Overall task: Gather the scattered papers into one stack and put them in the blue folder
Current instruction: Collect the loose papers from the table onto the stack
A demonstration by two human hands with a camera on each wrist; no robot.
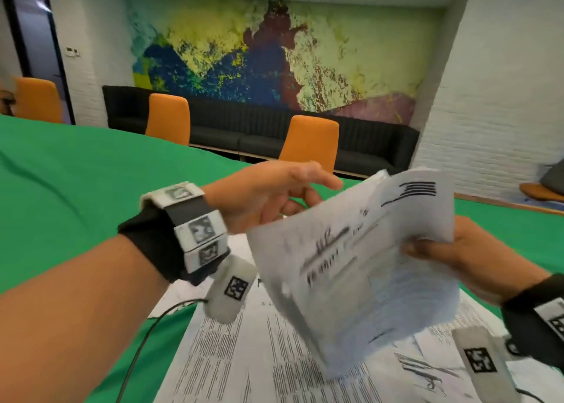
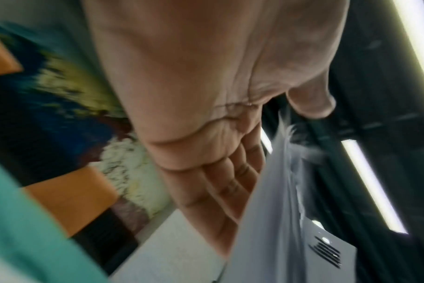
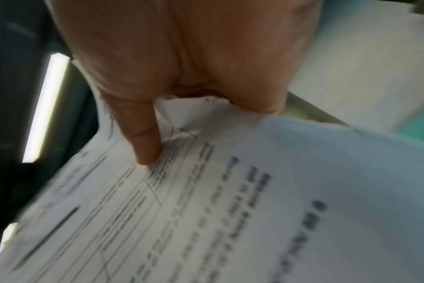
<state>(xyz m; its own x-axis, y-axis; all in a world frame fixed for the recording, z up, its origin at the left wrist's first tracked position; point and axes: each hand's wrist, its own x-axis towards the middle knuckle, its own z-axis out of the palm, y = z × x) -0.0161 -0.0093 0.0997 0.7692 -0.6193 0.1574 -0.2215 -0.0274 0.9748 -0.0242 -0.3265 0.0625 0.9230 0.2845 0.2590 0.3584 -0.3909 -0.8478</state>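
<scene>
Paper sheaf between both hands

No legible text; print on the papers blurred.

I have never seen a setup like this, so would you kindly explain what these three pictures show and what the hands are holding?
There is no machine here: a person works with two bare hands, each wearing a black wrist band with a small camera. The wide picture comes from a camera on the head; the two close, blurred ones look along each palm from the wrists. The right hand pinches a sheaf of printed papers by one edge, thumb on top, lifted off the table. The left hand is open, fingers straight beside the sheaf's far edge; whether it touches is unclear. More printed sheets lie on the green table cover, with orange chairs behind.
</scene>
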